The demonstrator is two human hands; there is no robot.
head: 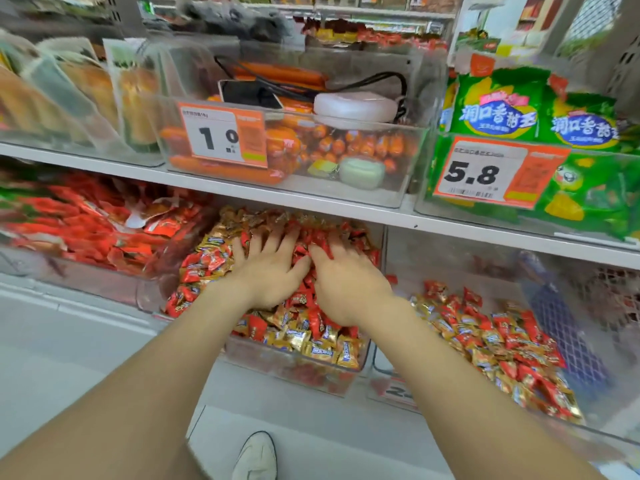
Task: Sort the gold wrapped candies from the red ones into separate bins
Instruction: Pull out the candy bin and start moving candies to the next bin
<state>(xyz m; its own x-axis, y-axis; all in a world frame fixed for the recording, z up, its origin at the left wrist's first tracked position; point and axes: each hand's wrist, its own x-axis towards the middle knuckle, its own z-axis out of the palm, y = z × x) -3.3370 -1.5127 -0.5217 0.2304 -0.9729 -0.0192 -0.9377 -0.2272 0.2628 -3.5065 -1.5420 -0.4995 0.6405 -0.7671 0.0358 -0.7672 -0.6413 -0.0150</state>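
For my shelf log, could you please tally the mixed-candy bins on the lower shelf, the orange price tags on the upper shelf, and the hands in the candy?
Mixed-candy bins: 2 (middle bin, right bin)
Orange price tags: 2 (1.0 tag, 5.8 tag)
Hands in the candy: 2 (left hand, right hand, both in the middle bin)
Total: 6

Two hands [273, 271] [346, 289], two candy bins [311, 375] [485, 271], one white shoe [256, 457].

I see shelf board [242, 190] low over back of middle bin [311, 375]; front half open from above; right bin [394, 375] alongside also open-topped, blue mesh thing [568, 327] along its far side
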